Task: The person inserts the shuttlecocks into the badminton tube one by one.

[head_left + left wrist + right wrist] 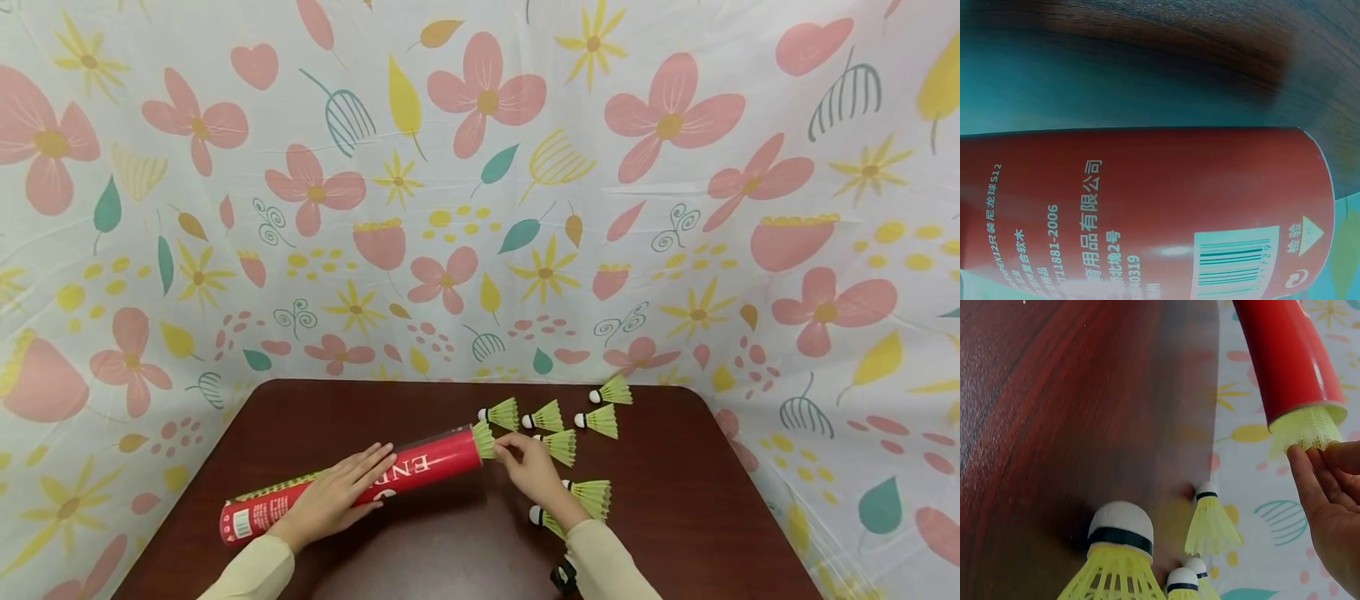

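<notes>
A red cylindrical shuttlecock tube [442, 460] lies slantwise on the table, its mouth pointing right. My left hand [337, 492] holds it around the middle, fingers across the top and thumb along the near side. At the mouth, a yellow shuttlecock [483, 440] sticks out skirt-first, its cork hidden inside the tube. My right hand [531, 473] pinches the rim of that skirt between thumb and fingers; the right wrist view shows the pinched shuttlecock [1307, 430] close up. In the left wrist view, the tube's printed closed-end side [1260, 181] with its barcode fills the lower part.
Several loose yellow shuttlecocks with white corks lie on the dark brown table [690, 517], among them one at the back [612, 390] and one beside the right forearm [592, 497]. A small black object [564, 575] shows by the right sleeve. Flowered cloth [480, 208] surrounds the table.
</notes>
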Tool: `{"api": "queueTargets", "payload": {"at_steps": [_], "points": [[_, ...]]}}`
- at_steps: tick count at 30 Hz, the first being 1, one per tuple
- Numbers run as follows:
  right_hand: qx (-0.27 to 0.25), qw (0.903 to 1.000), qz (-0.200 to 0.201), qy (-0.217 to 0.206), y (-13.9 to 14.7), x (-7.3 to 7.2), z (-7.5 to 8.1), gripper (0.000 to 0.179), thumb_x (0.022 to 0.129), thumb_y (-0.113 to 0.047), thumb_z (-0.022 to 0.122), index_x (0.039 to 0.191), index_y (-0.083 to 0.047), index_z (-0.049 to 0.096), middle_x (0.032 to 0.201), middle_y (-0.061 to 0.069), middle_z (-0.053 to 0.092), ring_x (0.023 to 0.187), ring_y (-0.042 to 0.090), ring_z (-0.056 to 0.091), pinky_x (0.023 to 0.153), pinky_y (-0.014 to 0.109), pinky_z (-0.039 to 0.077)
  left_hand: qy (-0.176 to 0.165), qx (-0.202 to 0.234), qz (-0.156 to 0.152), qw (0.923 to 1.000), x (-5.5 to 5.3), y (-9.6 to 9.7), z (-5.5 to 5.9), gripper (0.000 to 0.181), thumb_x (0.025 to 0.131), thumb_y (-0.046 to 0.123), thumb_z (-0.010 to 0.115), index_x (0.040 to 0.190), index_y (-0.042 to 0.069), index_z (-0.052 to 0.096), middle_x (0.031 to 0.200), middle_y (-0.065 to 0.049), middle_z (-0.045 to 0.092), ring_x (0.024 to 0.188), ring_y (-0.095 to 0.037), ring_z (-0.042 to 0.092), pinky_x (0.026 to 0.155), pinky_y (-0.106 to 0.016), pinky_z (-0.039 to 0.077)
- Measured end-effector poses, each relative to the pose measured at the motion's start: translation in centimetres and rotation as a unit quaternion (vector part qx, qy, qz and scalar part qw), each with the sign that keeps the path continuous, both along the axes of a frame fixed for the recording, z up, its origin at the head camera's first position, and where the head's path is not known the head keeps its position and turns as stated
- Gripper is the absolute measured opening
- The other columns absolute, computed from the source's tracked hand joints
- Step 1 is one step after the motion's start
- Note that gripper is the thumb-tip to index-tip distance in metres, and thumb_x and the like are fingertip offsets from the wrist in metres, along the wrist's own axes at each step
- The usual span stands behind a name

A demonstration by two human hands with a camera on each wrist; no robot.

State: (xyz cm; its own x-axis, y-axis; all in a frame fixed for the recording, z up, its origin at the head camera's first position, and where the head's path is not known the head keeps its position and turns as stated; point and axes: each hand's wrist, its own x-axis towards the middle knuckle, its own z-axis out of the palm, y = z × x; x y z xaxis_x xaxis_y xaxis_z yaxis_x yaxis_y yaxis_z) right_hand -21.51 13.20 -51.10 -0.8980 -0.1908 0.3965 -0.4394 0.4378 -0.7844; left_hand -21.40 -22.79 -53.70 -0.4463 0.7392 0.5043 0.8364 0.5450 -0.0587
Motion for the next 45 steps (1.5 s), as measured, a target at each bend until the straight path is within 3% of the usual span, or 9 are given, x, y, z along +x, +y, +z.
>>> {"api": "queueTargets", "payload": {"at_steps": [7, 11, 14, 20, 25, 32, 36, 40, 45], "points": [[0.019, 0.9997, -0.001, 0.014, -0.4, -0.1, -0.1, 0.007, 0.09, -0.01, 0.066, 0.092, -0.007, 0.072, 0.084, 0.001, 0.07, 0.07, 0.01, 0.062, 0.065, 0.026, 0.052, 0.006, 0.004, 0.0, 1.0, 0.0, 0.0, -0.1, 0.077, 0.084, 0.041, 0.073, 0.145, 0.007, 0.042, 0.146, -0.014, 0.045, 0.131, -0.03, 0.046, 0.11, -0.033, 0.034], [0.025, 0.9996, -0.003, 0.01, -0.4, -0.1, 0.0, 0.008, 0.091, -0.011, 0.066, 0.093, -0.007, 0.072, 0.085, 0.001, 0.071, 0.072, 0.012, 0.063, 0.066, 0.027, 0.052, -0.003, -0.003, 0.006, 1.0, 0.0, 0.0, 0.1, 0.081, 0.081, 0.038, 0.077, 0.147, 0.008, 0.04, 0.148, -0.012, 0.042, 0.132, -0.03, 0.044, 0.114, -0.028, 0.026], [0.031, 0.9995, -0.004, 0.007, -0.5, -0.1, 0.1, 0.009, 0.091, -0.012, 0.065, 0.094, -0.008, 0.072, 0.087, 0.001, 0.071, 0.072, 0.013, 0.063, 0.067, 0.027, 0.052, 0.001, 0.001, 0.0, 1.0, -0.1, 0.0, 0.1, 0.085, 0.077, 0.035, 0.081, 0.146, 0.008, 0.041, 0.148, -0.012, 0.042, 0.132, -0.03, 0.045, 0.112, -0.03, 0.029], [0.038, 0.9991, 0.0, 0.017, -0.7, -0.2, -0.1, 0.008, 0.091, -0.01, 0.066, 0.094, -0.008, 0.073, 0.087, 0.001, 0.071, 0.073, 0.014, 0.064, 0.066, 0.027, 0.052, 0.014, 0.005, -0.008, 0.9999, -0.2, 0.4, 0.0, 0.076, 0.085, 0.042, 0.072, 0.145, 0.007, 0.042, 0.15, -0.009, 0.04, 0.13, -0.03, 0.047, 0.108, -0.033, 0.036], [0.039, 0.9992, 0.008, 0.007, -1.0, -0.3, -0.2, 0.008, 0.091, -0.007, 0.065, 0.093, -0.008, 0.073, 0.086, 0.0, 0.07, 0.075, 0.013, 0.063, 0.068, 0.027, 0.052, 0.017, 0.004, -0.009, 0.9998, -0.4, 0.6, -0.2, 0.082, 0.079, 0.037, 0.079, 0.145, 0.007, 0.042, 0.147, -0.012, 0.043, 0.132, -0.029, 0.046, 0.104, -0.038, 0.041], [0.052, 0.9985, 0.015, 0.005, -1.2, -0.3, -0.3, 0.011, 0.09, -0.004, 0.066, 0.094, -0.009, 0.075, 0.089, 0.0, 0.071, 0.08, 0.014, 0.064, 0.067, 0.025, 0.051, 0.018, 0.008, -0.015, 0.9997, -0.5, 0.7, -0.3, 0.07, 0.092, 0.048, 0.059, 0.145, 0.006, 0.043, 0.15, -0.009, 0.04, 0.129, -0.03, 0.048, 0.097, -0.043, 0.046], [0.06, 0.9978, 0.026, 0.01, -1.1, -0.4, -0.2, 0.011, 0.089, -0.004, 0.066, 0.094, -0.008, 0.075, 0.09, 0.0, 0.071, 0.081, 0.013, 0.065, 0.067, 0.026, 0.052, 0.019, 0.006, -0.016, 0.9997, -0.5, 0.7, -0.2, 0.068, 0.093, 0.05, 0.055, 0.144, 0.006, 0.043, 0.149, -0.01, 0.041, 0.129, -0.031, 0.049, 0.098, -0.042, 0.046], [0.064, 0.9971, 0.041, -0.002, -0.9, -0.4, -0.1, 0.012, 0.089, -0.002, 0.066, 0.094, -0.008, 0.075, 0.088, -0.001, 0.071, 0.078, 0.009, 0.062, 0.066, 0.025, 0.051, 0.021, 0.004, -0.022, 0.9995, -0.5, 0.8, -0.2, 0.07, 0.09, 0.044, 0.064, 0.144, 0.005, 0.044, 0.148, -0.012, 0.043, 0.129, -0.031, 0.048, 0.099, -0.042, 0.045], [0.071, 0.9955, 0.062, -0.012, -0.6, -0.3, -0.1, 0.013, 0.09, -0.003, 0.065, 0.095, -0.008, 0.075, 0.087, -0.001, 0.07, 0.075, 0.007, 0.06, 0.066, 0.024, 0.05, 0.013, 0.0, -0.017, 0.9998, -0.3, 0.8, -0.3, 0.082, 0.077, 0.033, 0.081, 0.145, 0.006, 0.043, 0.148, -0.011, 0.043, 0.13, -0.03, 0.047, 0.104, -0.038, 0.041]]}}
